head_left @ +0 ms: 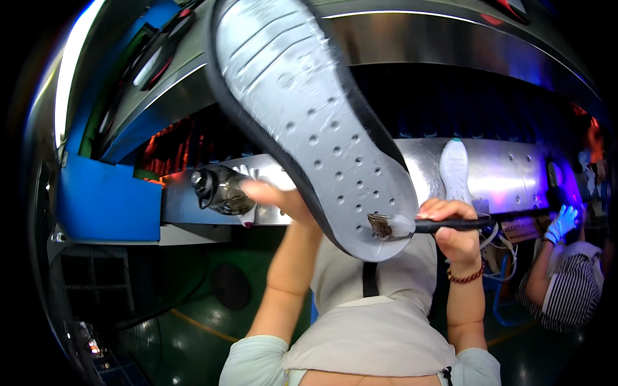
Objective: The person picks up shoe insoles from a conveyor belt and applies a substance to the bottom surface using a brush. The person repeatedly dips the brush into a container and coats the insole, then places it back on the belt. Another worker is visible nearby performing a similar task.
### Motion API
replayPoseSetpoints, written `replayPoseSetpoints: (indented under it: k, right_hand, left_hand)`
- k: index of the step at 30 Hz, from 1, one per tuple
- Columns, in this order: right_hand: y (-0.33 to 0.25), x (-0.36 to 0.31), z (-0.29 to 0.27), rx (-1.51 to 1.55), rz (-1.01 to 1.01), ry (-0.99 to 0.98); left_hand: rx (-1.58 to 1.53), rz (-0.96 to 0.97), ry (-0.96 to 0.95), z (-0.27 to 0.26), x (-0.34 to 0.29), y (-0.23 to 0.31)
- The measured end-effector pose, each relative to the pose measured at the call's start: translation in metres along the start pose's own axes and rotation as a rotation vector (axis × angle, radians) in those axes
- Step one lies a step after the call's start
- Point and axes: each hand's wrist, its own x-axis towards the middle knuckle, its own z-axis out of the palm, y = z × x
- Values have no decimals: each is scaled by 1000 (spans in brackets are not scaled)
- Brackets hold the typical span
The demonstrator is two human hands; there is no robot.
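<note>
A large shoe sole (322,135) with a pale grey, wet-looking face and a black rim is held up close in the middle of the view. Rows of small holes dot its lower half. My left hand (283,198) grips it from behind at the left edge; the thumb sticks out and the other fingers are hidden. In my right hand (456,235) is a brush (402,225) with a dark handle, its fingers closed around it. The brown bristles press on the wider lower end of the sole.
Behind runs a metal ledge (418,170) carrying a dark bottle (225,188) at left and another white sole (455,170) at right. A blue machine panel (109,199) stands at left. A co-worker's blue-gloved hand (562,223) shows at far right.
</note>
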Motion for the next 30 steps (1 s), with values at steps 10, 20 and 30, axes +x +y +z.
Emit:
replayPoseSetpoints:
  k: [10,20,30]
  right_hand:
    - [-19,19,20,-407,95,-571]
    - [-40,33,11,-640,120,-741]
    - [-53,43,11,-932,105,-977]
  left_hand:
    - [-131,-515,-336,-14,-13,3]
    - [145,-1060,-147,7,-8,12]
    - [471,-1223,-44,32,-13,26]
